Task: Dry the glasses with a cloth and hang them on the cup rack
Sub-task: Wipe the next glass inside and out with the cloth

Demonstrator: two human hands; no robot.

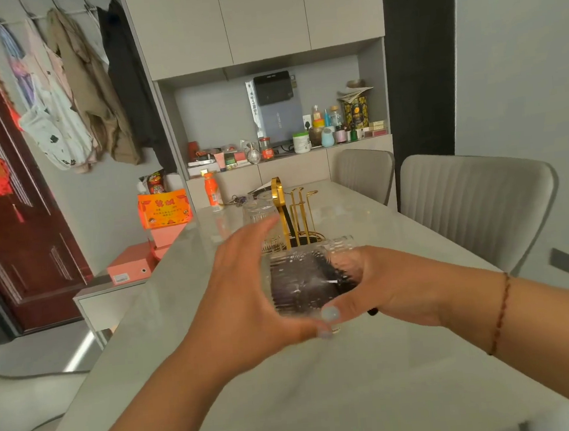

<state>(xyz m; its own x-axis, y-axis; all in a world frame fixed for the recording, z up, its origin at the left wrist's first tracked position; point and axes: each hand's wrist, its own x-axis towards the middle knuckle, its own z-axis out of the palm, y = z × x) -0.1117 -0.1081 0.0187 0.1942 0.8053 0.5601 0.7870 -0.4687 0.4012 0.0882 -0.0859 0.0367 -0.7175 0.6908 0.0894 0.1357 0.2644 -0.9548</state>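
You've a ribbed clear glass [311, 276] on its side above the table's middle, dark cloth [302, 282] stuffed inside; the gold rack [296, 214], one glass [258, 210] inverted on it, stands toward the far edge.

Grey chairs [475, 205] beside pale table [291, 386], cabinets [258, 14] behind.
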